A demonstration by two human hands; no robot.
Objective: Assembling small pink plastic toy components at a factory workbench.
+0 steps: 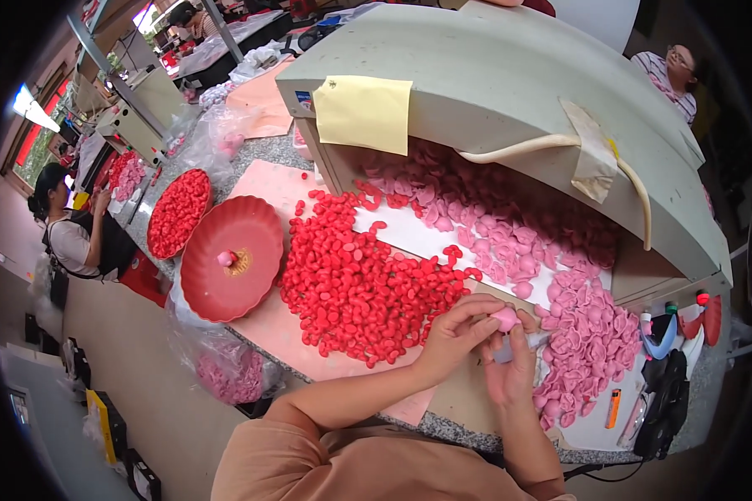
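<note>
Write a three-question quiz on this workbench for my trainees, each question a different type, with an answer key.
1. True or false: in front of the grey hood, the red pile lies left of the pink pile.

2. Choose one: what is pinched between the left hand and the right hand?
a) a red piece
b) a pink piece
c) an orange stick

3. Short answer: what lies in the nearer scalloped red dish?

Key:
1. True
2. b
3. A small pink lump

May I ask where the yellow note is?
The yellow note hangs upper-middle in the head view, at left on the grey hood, above the red pile.
</note>
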